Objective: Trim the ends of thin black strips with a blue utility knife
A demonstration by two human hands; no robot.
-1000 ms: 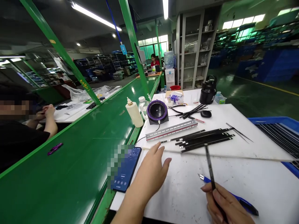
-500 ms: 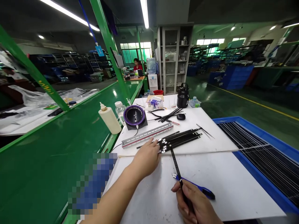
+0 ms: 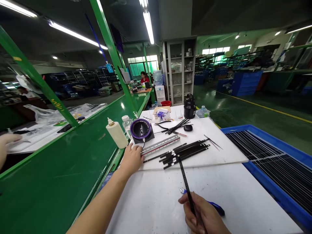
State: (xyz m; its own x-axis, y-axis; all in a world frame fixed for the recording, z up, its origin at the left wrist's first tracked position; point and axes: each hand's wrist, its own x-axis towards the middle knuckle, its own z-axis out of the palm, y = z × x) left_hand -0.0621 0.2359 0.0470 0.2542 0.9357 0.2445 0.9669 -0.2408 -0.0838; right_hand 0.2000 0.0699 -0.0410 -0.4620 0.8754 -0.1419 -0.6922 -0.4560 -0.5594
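My right hand (image 3: 203, 216) is closed around a thin black strip (image 3: 185, 182) that points up and away from me, with a blue craft knife (image 3: 214, 205) tucked under the same fingers. My left hand (image 3: 133, 158) reaches forward and rests on the near left end of a long metal ruler (image 3: 161, 145), fingers curled over it. Several more black strips (image 3: 186, 151) lie side by side on the raised white board (image 3: 219, 152) just right of the ruler.
A glue bottle (image 3: 117, 133), a purple-ringed round device (image 3: 140, 129), a black canister (image 3: 189, 107), tweezers (image 3: 213, 142) and small tools sit further back. A blue tray (image 3: 275, 162) of strips lies at the right, the green conveyor (image 3: 60, 172) at the left, another person's hand (image 3: 5, 146) at the far left.
My left hand moved from the strips' ends leftward and forward onto the ruler's end. The view swung slightly; my right hand keeps its hold on the strip.
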